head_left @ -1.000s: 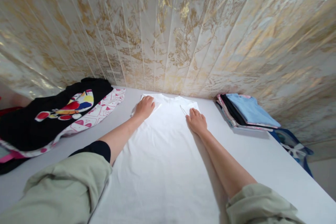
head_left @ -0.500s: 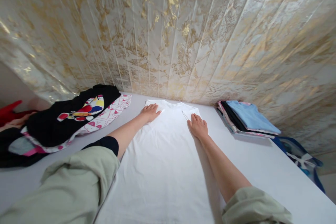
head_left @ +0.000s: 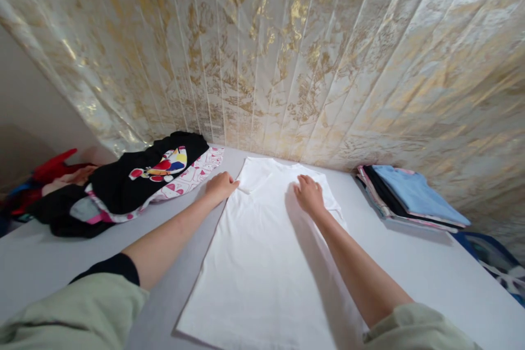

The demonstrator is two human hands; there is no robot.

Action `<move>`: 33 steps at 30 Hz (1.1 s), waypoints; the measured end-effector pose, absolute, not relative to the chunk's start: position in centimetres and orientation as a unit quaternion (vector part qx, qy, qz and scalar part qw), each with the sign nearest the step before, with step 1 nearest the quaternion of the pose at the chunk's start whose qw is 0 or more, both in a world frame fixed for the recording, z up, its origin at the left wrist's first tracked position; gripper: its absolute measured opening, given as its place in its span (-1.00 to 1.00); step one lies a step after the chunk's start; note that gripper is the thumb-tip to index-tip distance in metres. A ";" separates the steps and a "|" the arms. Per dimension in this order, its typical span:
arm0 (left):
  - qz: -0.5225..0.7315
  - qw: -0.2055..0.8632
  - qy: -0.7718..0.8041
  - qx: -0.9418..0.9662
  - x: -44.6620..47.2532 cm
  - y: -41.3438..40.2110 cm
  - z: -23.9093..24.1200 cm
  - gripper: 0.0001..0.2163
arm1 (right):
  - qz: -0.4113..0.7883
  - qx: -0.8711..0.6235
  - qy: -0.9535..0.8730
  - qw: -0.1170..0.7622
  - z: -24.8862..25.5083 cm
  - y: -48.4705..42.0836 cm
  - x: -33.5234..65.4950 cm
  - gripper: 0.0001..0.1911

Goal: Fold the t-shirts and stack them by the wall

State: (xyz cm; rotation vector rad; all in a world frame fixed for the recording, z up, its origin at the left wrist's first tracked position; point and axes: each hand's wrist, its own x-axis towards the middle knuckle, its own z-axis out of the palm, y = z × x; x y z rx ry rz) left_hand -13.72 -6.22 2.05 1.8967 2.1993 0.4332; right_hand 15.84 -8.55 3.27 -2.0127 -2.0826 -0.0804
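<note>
White shirt (head_left: 258, 262): I'm watching it lying flat, spreading toward six o'clock.
Left hand (head_left: 220, 187): touching the sleeve (head_left: 251, 179) at the shirt's eleven; I can't tell if it's pinching.
Right hand (head_left: 310, 196): curling over one o'clock; gripping, I can't tell.
Folded stack (head_left: 418, 191): sitting at three.

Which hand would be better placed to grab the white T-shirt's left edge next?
Probably the left hand: it is right beside that edge of the white T-shirt. The right hand is over the shirt's right half, farther from it.
</note>
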 end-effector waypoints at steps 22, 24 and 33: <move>0.196 0.205 0.693 0.663 -12.5 -5.0 3.5 -0.84 | 0.153 -0.540 -0.776 0.288 0.5 -8.1 5.7 -0.59; 0.201 0.200 0.681 0.675 -11.6 -5.4 4.1 -0.86 | 0.194 -0.535 -0.746 0.346 0.4 -7.6 6.1 -0.59; 0.211 0.196 0.619 0.731 -4.3 -8.2 6.7 -0.84 | 0.321 -0.549 -0.628 0.447 1.3 -6.7 7.5 -0.55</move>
